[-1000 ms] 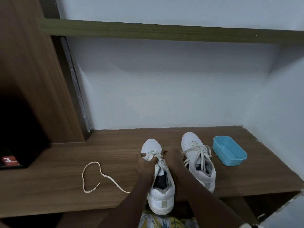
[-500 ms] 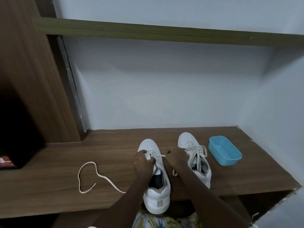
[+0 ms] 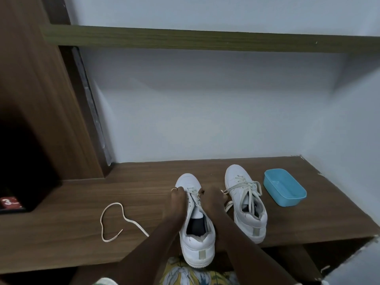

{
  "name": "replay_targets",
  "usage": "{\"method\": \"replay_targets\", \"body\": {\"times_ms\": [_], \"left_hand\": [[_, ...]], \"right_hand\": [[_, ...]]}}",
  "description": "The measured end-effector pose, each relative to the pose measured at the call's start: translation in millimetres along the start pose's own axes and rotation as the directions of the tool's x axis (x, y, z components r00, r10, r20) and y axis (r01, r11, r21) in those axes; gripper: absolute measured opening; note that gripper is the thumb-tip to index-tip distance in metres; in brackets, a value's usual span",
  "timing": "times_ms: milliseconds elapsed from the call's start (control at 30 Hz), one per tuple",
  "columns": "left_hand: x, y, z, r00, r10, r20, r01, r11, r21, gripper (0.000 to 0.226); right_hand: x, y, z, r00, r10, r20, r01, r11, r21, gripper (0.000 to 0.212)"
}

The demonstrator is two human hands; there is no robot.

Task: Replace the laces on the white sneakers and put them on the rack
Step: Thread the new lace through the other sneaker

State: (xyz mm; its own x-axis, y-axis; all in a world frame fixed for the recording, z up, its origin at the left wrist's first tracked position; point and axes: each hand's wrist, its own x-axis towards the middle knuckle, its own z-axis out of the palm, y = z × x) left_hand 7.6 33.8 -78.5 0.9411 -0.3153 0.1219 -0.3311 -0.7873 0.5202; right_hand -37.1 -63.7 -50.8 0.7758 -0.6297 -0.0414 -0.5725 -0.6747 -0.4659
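Note:
Two white sneakers stand toe-away on the wooden shelf [image 3: 82,233]. The left sneaker [image 3: 196,245] overhangs the front edge, and a cream lace runs only through its lowest eyelets. My left hand [image 3: 178,199] pinches that lace at the shoe's left side. My right hand [image 3: 211,199] pinches the lace on the right side, and the lace's free end [image 3: 227,206] trails past it. The right sneaker [image 3: 245,202] is fully laced with loose cream laces. A loose cream lace [image 3: 115,221] lies curled on the shelf to the left.
A light blue plastic tub [image 3: 284,190] sits right of the sneakers. White walls close the back and right. A wooden panel and a dark compartment with a red label [image 3: 9,202] stand at the left. A green-brown shelf [image 3: 205,41] runs overhead.
Both hands stay at the left sneaker's lowest eyelets; my right hand has shifted slightly as it works the lace. The camera view has tilted a little.

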Motion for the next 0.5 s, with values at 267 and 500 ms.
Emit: {"method": "replay_targets", "body": {"times_ms": [267, 500], "left_hand": [[33.7, 3.1, -24.1, 0.879, -0.164, 0.447, 0.229, 0.969, -0.094, 0.037], [31.9, -11.9, -13.6, 0.894, -0.195, 0.404, 0.202, 0.979, 0.025, 0.028]], "right_hand": [[-3.5, -0.3, 5.1, 0.999, 0.044, -0.018, -0.045, 0.997, -0.064, 0.025], [-6.3, -1.2, 6.0, 0.998, 0.065, -0.007, -0.066, 0.996, -0.058, 0.027]]}}
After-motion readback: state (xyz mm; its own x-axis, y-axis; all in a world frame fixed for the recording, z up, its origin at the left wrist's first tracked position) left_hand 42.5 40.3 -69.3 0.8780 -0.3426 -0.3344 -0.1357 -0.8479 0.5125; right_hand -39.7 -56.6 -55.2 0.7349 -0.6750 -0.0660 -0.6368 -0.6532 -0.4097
